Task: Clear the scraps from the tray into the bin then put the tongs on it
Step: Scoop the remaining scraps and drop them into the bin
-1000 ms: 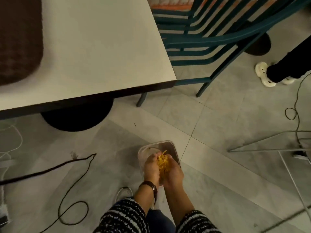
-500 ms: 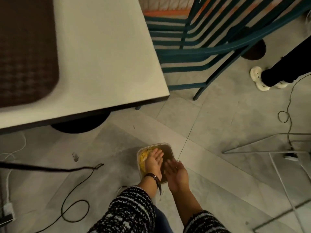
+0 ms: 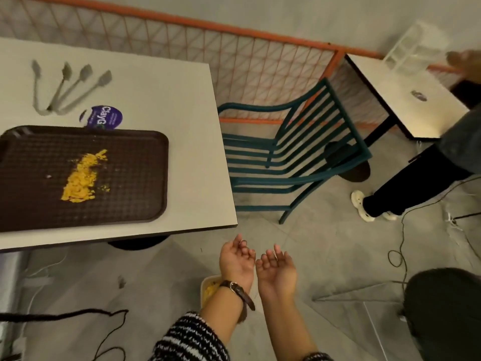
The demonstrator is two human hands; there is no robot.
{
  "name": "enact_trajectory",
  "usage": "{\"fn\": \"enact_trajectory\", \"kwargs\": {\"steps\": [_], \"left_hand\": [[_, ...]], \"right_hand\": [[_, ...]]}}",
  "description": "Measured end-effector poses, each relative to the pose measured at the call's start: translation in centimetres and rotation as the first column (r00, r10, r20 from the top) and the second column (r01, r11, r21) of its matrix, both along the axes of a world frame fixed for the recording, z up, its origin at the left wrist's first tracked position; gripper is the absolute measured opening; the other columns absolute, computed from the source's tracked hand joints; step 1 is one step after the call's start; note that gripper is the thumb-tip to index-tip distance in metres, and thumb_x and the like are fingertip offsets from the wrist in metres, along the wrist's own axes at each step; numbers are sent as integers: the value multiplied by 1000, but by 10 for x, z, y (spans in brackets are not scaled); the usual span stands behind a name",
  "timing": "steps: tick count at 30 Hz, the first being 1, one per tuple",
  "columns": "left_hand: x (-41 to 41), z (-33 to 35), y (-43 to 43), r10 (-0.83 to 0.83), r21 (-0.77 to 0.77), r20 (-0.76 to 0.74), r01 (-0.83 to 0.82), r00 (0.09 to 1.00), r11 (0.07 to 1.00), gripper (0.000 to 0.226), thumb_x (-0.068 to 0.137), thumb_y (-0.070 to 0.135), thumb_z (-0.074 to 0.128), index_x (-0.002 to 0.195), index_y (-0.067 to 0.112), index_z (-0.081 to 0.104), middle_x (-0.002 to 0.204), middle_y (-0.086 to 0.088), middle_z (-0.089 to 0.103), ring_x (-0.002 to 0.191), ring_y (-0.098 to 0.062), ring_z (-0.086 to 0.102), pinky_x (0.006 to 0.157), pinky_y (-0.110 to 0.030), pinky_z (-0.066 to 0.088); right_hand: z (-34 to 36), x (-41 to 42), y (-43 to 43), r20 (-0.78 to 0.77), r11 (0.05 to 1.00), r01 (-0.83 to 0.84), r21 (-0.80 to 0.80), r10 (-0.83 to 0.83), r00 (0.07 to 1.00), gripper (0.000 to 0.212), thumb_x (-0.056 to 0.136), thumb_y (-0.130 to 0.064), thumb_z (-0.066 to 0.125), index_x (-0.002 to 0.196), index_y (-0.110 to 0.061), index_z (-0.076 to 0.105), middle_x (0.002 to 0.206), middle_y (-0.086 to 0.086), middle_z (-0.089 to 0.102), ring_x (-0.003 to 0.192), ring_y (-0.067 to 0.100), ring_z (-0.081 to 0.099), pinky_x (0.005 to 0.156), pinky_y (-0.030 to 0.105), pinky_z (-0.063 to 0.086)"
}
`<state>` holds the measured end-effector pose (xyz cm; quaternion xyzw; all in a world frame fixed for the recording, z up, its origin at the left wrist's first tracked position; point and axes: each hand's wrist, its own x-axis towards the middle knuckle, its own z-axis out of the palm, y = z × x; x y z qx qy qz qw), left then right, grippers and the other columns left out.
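Observation:
A dark brown tray (image 3: pixel 135 162) lies on the white table (image 3: pixel 182 105), with a patch of yellow scraps (image 3: pixel 82 178) near its middle. Two grey tongs (image 3: pixel 70 87) lie on the table beyond the tray. On the floor below, a small clear bin (image 3: pixel 208 290) holds yellow scraps and is mostly hidden by my left wrist. My left hand (image 3: pixel 235 261) and my right hand (image 3: pixel 277 272) hang side by side above the bin, palms up, fingers apart, holding nothing.
A purple round lid (image 3: pixel 105 117) rests at the tray's far edge. A teal chair (image 3: pixel 294 162) stands right of the table. Another person's leg (image 3: pixel 406 183) is at the right. Black cables (image 3: pixel 78 313) trail over the floor. A second table (image 3: pixel 406 95) stands at the far right.
My hands dropped the yellow scraps into the bin, then opened and rose clear of it. The view has lifted, bringing the tray and the tongs into sight.

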<state>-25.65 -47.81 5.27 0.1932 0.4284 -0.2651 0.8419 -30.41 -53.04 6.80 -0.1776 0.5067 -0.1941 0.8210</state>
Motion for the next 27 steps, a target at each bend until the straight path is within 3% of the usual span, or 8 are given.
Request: {"fn": "enact_trajectory", "kwargs": {"steps": [9, 14, 19, 23, 27], "left_hand": [[47, 117, 74, 56, 43, 319, -74, 946, 996, 26, 93, 18, 38, 85, 8, 60, 62, 0, 44, 50, -10, 37, 54, -21, 34], [85, 138, 142, 131, 112, 436, -198, 890, 974, 25, 94, 18, 39, 87, 8, 61, 67, -2, 45, 58, -11, 38, 59, -22, 35], [135, 130, 205, 193, 167, 459, -298, 867, 940, 25, 95, 18, 38, 87, 9, 60, 70, -2, 45, 60, -11, 38, 61, -22, 36], [182, 115, 253, 182, 236, 444, -311, 877, 921, 22, 93, 17, 42, 85, 9, 61, 74, -2, 48, 65, -11, 43, 66, -23, 39], [231, 101, 300, 155, 279, 423, -291, 893, 915, 27, 96, 17, 37, 97, 4, 60, 77, -5, 50, 70, -13, 47, 72, -28, 43]], "right_hand": [[111, 45, 57, 279, 943, -279, -182, 322, 905, 26, 98, -24, 39, 92, -8, 58, 72, 6, 55, 65, 16, 49, 66, 28, 41], [128, 87, 95, 266, 875, -404, -265, 470, 842, 26, 98, -25, 41, 97, -8, 61, 75, 7, 58, 68, 19, 53, 69, 30, 44], [123, 143, 138, 260, 829, -489, -270, 552, 792, 28, 99, -24, 41, 94, -7, 62, 78, 11, 61, 75, 24, 58, 75, 34, 46], [107, 200, 175, 211, 791, -548, -273, 605, 768, 28, 98, -24, 42, 93, -6, 63, 80, 14, 63, 76, 26, 60, 74, 34, 47], [84, 254, 211, 127, 723, -615, -314, 674, 728, 29, 98, -24, 42, 94, -5, 63, 77, 13, 65, 74, 26, 61, 71, 34, 49]]}}
